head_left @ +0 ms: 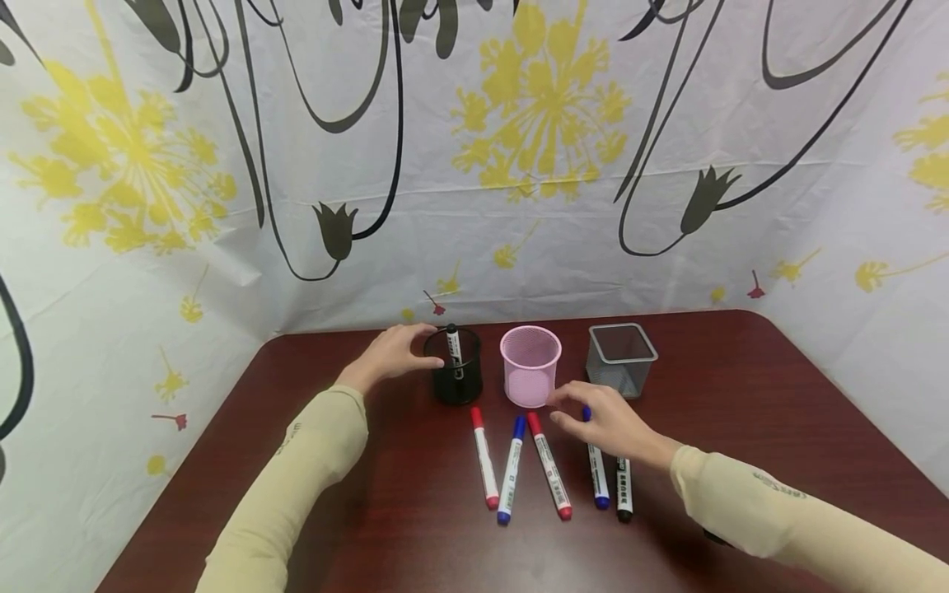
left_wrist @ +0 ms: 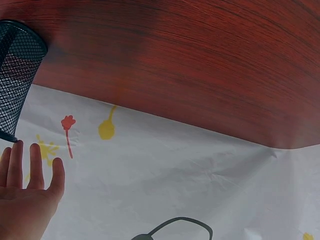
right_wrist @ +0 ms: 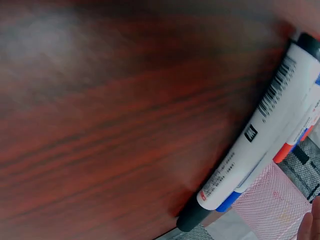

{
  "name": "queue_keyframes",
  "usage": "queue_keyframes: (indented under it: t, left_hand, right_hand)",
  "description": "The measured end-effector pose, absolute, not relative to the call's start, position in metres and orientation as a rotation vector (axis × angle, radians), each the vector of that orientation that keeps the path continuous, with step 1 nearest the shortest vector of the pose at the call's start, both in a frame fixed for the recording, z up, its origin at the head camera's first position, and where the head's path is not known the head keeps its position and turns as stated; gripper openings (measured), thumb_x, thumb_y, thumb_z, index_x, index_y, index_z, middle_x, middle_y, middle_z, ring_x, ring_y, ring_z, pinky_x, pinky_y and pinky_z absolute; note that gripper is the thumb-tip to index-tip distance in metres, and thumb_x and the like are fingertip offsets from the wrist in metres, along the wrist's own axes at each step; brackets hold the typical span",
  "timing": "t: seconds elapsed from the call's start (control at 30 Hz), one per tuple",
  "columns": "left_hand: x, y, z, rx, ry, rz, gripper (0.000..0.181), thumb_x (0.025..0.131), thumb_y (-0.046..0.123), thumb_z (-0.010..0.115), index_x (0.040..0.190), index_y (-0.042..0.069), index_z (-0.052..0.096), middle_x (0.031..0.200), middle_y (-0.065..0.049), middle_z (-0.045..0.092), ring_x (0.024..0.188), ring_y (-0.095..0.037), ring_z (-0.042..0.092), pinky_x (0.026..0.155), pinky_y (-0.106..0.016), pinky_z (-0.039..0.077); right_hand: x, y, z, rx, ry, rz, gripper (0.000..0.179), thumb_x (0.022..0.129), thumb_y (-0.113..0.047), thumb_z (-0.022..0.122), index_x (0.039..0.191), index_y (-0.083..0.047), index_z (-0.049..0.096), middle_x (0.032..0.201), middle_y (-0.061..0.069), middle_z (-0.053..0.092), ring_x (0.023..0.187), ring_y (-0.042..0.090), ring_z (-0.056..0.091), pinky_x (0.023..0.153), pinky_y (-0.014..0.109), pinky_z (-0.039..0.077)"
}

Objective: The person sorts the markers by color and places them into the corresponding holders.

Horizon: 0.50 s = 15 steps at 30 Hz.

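Observation:
A black mesh pen cup [head_left: 457, 389] stands at the back of the table with a black-capped marker [head_left: 455, 350] upright in it. Beside its rim is my left hand [head_left: 393, 356], fingers loosely extended; in the left wrist view the fingertips reach the rim of the cup [left_wrist: 20, 75]. My right hand [head_left: 606, 418] hovers above a blue marker [head_left: 597, 473] and a black marker [head_left: 624, 490], its fingertips near the pink mesh cup [head_left: 530, 385] and holding nothing visible. To the left lie a red marker [head_left: 484, 461], a blue marker [head_left: 511, 473] and another red marker [head_left: 550, 468].
A grey square mesh holder [head_left: 630, 375] stands right of the pink cup, behind my right hand. The dark red wooden table [head_left: 415, 527] ends at a white patterned cloth [head_left: 474, 272] hanging behind and at both sides.

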State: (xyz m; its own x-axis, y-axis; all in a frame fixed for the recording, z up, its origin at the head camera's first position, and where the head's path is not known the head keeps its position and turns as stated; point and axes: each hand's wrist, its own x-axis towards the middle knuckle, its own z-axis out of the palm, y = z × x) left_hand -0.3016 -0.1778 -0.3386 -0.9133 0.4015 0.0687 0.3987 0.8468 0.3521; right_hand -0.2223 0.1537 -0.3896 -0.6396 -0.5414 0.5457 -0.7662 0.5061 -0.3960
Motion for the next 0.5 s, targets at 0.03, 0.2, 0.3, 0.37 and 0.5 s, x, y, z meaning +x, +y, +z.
queue_keyframes:
  t: [0.03,0.2,0.3,0.37,0.5]
  left_hand:
    - [-0.302,-0.178,-0.339,0.654,3.011,0.571,0.064,0.075,0.047,0.064,0.127,0.013,0.048,0.120,-0.006,0.051,0.109,-0.026,0.043,0.089,-0.043,0.034]
    - [-0.301,-0.177,-0.339,0.656,3.017,0.567,0.064,0.075,0.046,0.064,0.127,0.012,0.048,0.120,-0.006,0.052,0.108,-0.026,0.043,0.089,-0.042,0.034]
    - [-0.301,-0.176,-0.339,0.658,3.018,0.572,0.064,0.075,0.046,0.065,0.127,0.012,0.048,0.119,-0.007,0.052,0.108,-0.026,0.043,0.089,-0.042,0.034]
    - [-0.301,-0.176,-0.339,0.663,3.016,0.574,0.064,0.075,0.047,0.064,0.127,0.012,0.048,0.120,-0.007,0.051,0.109,-0.026,0.043,0.090,-0.042,0.033]
    - [-0.301,-0.177,-0.339,0.659,3.012,0.577,0.064,0.075,0.046,0.064,0.127,0.012,0.048,0.120,-0.008,0.051,0.109,-0.026,0.043,0.090,-0.043,0.033]
  right_hand:
    - [-0.221,0.156,-0.391,1.097,-2.403,0.875,0.018,0.075,-0.015,0.069,0.092,-0.013,0.064,0.088,-0.008,0.062,0.081,0.010,0.057,0.070,0.031,0.045]
    - [-0.213,0.167,-0.397,1.161,-2.376,0.815,0.017,0.074,-0.015,0.069,0.090,-0.014,0.064,0.088,-0.011,0.060,0.078,0.008,0.056,0.066,0.028,0.045]
    - [-0.208,0.175,-0.401,1.197,-2.373,0.760,0.017,0.075,-0.015,0.068,0.091,-0.015,0.063,0.089,-0.012,0.059,0.079,0.007,0.055,0.065,0.027,0.045]
    - [-0.205,0.182,-0.403,1.223,-2.377,0.719,0.018,0.075,-0.015,0.068,0.092,-0.016,0.063,0.090,-0.012,0.058,0.080,0.005,0.055,0.065,0.025,0.045]
    - [-0.200,0.192,-0.405,1.311,-2.348,0.653,0.019,0.075,-0.013,0.067,0.094,-0.016,0.062,0.091,-0.012,0.057,0.079,0.005,0.054,0.062,0.021,0.043]
